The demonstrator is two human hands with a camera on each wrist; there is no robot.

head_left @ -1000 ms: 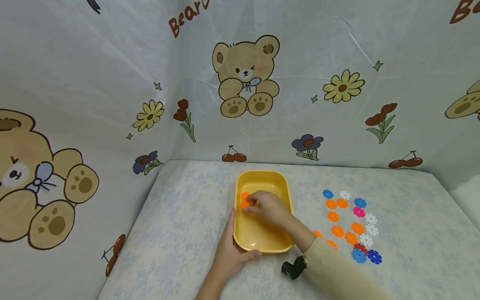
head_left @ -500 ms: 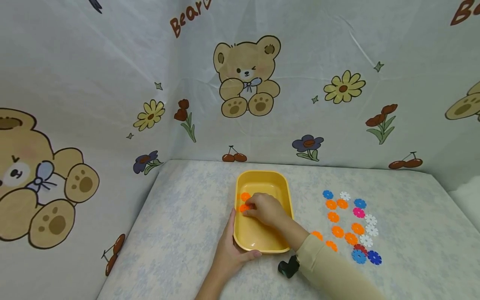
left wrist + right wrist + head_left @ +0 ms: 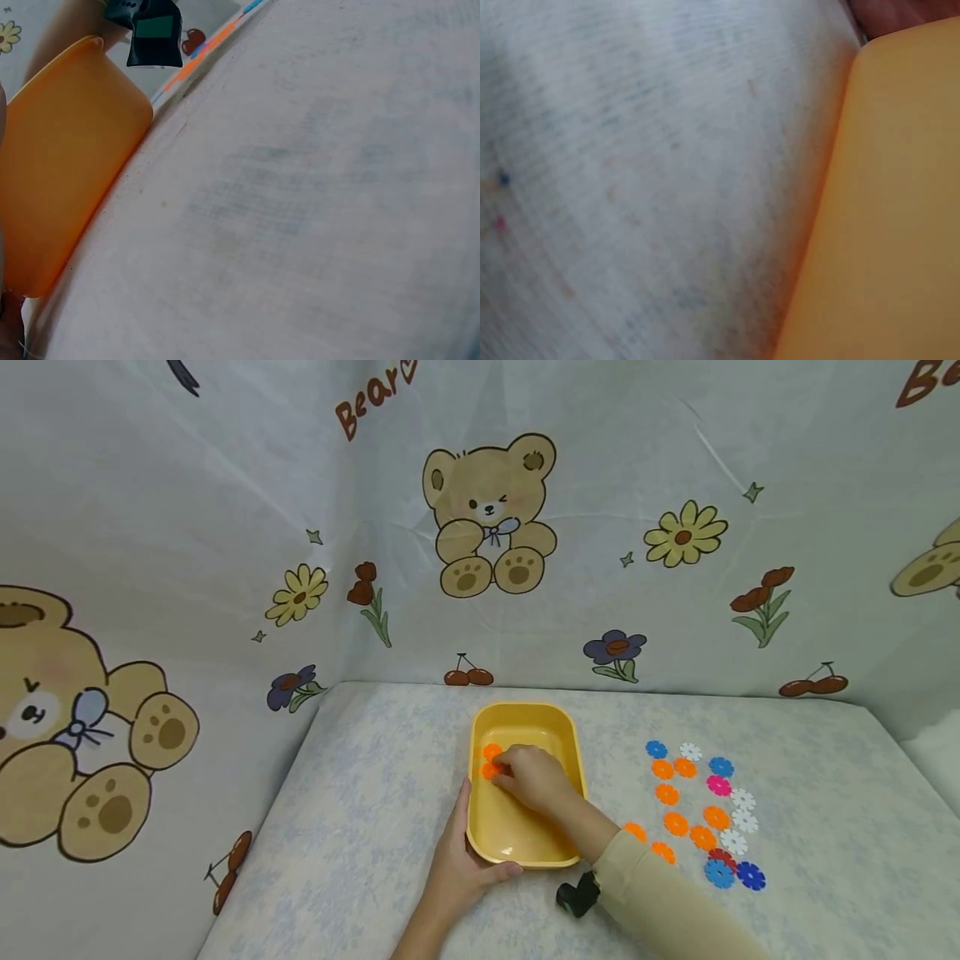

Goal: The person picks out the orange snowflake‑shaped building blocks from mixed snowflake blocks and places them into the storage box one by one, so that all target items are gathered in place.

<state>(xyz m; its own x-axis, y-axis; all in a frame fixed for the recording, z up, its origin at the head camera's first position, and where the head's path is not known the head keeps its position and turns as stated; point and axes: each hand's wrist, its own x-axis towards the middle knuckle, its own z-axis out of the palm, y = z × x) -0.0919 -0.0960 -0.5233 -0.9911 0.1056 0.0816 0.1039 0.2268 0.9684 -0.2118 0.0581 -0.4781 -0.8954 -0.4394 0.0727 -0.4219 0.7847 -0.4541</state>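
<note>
One pale tabletop (image 3: pixel 390 777) is carrying everything, and I'd guess the step in hand is setting little discs out inside the yellow tray (image 3: pixel 517 839), which is sitting left of centre with its far end near the tabletop's far edge. The right hand (image 3: pixel 534 774) is working inside it, palm down, the forearm slanting over the tray's near-right corner, thumb and fingers looking curled in a pinch. The left hand (image 3: pixel 461 864) is clamping the tray's near-left corner, thumb lying along the near edge. Loose discs (image 3: pixel 703 837) in mixed colours are lying between the tray and the tabletop's right edge. By the tray's left edge, the upper orange disc (image 3: pixel 491 751) is lying free and the lower orange disc (image 3: pixel 488 772) is sitting at the right fingertips, so the next move is probably calling for squaring it up and letting go
</note>
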